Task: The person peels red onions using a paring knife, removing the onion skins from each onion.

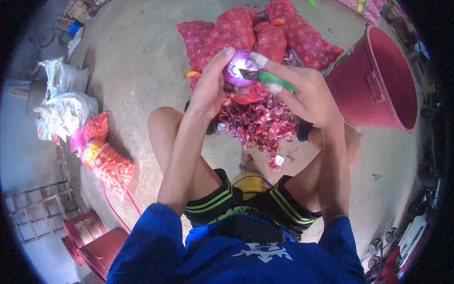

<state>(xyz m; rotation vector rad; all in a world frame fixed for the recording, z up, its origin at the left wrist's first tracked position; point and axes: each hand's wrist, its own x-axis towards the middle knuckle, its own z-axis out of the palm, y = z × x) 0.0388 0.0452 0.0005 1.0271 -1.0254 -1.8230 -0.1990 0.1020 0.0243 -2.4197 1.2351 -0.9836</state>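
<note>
Up in front of me, my left hand is wrapped around a purple onion, which shows a pale, whitish patch on the side facing me. My right hand, with white tape on some fingertips, grips a small knife by its green handle. The dark blade lies against the onion. Below both hands, a heap of red onion skins is spread over the floor between my feet. Part of the blade and the onion's far side are hidden.
Red net sacks of onions lie just beyond my hands. A large red bin leans at the right. On the left are white sacks and a bag of orange-red pieces. Red tubs stand lower left.
</note>
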